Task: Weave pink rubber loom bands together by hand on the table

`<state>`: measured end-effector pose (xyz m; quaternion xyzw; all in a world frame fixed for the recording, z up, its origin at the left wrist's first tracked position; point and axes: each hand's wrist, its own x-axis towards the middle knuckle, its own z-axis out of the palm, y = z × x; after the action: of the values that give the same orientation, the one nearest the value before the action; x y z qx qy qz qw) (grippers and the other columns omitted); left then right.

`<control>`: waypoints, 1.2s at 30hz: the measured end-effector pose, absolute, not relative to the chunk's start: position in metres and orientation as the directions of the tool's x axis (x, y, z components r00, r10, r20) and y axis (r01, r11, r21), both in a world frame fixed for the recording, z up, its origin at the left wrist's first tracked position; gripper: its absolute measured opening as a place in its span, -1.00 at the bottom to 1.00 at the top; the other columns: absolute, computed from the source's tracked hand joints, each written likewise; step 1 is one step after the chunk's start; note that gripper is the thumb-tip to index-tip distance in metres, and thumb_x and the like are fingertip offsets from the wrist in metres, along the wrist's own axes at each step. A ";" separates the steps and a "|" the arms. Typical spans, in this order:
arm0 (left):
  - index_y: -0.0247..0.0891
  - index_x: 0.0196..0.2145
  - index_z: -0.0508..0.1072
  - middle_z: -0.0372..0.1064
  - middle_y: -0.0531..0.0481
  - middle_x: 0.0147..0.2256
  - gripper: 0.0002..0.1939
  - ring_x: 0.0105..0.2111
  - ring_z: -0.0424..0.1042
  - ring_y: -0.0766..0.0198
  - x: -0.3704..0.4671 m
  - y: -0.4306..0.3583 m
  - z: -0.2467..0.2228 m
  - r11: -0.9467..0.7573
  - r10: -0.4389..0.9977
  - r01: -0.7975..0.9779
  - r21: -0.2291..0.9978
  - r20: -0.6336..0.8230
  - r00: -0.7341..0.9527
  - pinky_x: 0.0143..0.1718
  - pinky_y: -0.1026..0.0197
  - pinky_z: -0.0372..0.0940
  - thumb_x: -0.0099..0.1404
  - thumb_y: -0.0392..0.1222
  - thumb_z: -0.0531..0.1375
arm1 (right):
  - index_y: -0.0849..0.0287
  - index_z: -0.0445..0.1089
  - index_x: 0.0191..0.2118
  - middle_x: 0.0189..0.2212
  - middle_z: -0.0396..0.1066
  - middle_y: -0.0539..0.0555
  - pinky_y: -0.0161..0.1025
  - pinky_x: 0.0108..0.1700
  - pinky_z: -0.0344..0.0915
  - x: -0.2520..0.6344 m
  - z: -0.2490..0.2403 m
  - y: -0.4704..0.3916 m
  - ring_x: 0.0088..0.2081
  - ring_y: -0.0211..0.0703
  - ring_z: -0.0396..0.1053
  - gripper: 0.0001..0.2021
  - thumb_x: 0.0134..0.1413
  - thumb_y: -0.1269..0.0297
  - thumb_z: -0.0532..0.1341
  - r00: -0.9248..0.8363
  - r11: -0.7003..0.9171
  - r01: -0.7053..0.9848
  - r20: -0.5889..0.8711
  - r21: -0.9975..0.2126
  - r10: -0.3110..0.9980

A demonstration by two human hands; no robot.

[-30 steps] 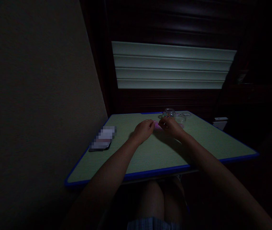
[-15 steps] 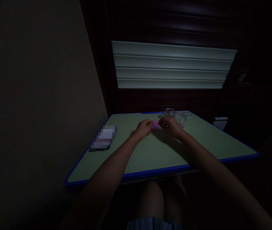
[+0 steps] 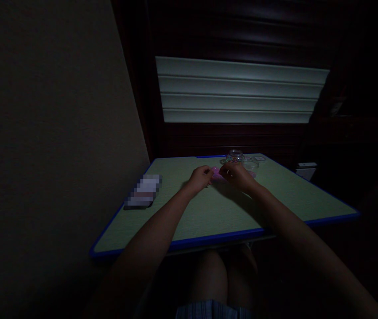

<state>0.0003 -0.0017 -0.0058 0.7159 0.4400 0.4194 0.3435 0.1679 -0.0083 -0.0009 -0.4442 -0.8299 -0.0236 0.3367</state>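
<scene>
Over the table point(image 3: 215, 212), left hand point(image 3: 200, 178) and right hand point(image 3: 238, 176) nearly closed at pink stuff point(image 3: 216, 173); I can't confirm hold. Looks mid-work, jar point(image 3: 235, 156) uncapped.

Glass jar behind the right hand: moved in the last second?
No, the glass jar sits in the same spot by the far edge of the table.

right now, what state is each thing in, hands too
left hand: fingers curled, at the pink thing
right hand: fingers bent in, close by; grip unclear
pink thing: between the hands, shape unclear
jar: upright, colourful bits inside
tub: clear, partly hidden; open or shut unclear
blurred item: lying on the table
</scene>
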 end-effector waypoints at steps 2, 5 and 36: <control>-0.31 -0.50 0.28 0.21 0.11 -0.63 -0.81 -0.65 0.23 0.46 0.000 -0.001 -0.006 -0.397 0.909 0.338 0.853 0.315 0.273 -0.65 0.43 0.14 0.19 -0.15 0.04 | 0.26 0.40 -0.36 -0.46 0.39 0.08 -0.37 -0.42 0.09 0.168 -0.002 -0.008 -0.47 -0.29 0.25 -0.84 0.04 0.38 0.07 -0.381 0.608 0.752 0.583 -0.256 0.718; -0.31 -0.52 0.27 0.19 0.12 -0.64 -0.79 -0.66 0.22 0.46 0.001 0.000 -0.007 -0.419 0.899 0.331 0.846 0.335 0.281 -0.66 0.43 0.13 0.20 -0.15 0.04 | 0.26 0.39 -0.34 -0.44 0.39 0.09 -0.37 -0.41 0.10 0.169 -0.003 -0.007 -0.46 -0.29 0.26 -0.85 0.03 0.38 0.08 -0.381 0.604 0.755 0.580 -0.254 0.720; -0.32 -0.49 0.29 0.19 0.12 -0.63 -0.82 -0.64 0.21 0.46 0.000 -0.003 -0.006 -0.445 0.885 0.310 0.840 0.360 0.294 -0.66 0.45 0.09 0.19 -0.18 0.05 | 0.26 0.37 -0.35 -0.43 0.39 0.08 -0.39 -0.41 0.10 0.168 -0.001 -0.010 -0.45 -0.30 0.26 -0.84 -0.03 0.46 0.06 -0.383 0.598 0.751 0.553 -0.280 0.740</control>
<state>0.0000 -0.0029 -0.0063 0.7323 0.4082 0.4317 0.3328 0.1682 -0.0098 -0.0012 -0.4483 -0.8316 -0.0085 0.3276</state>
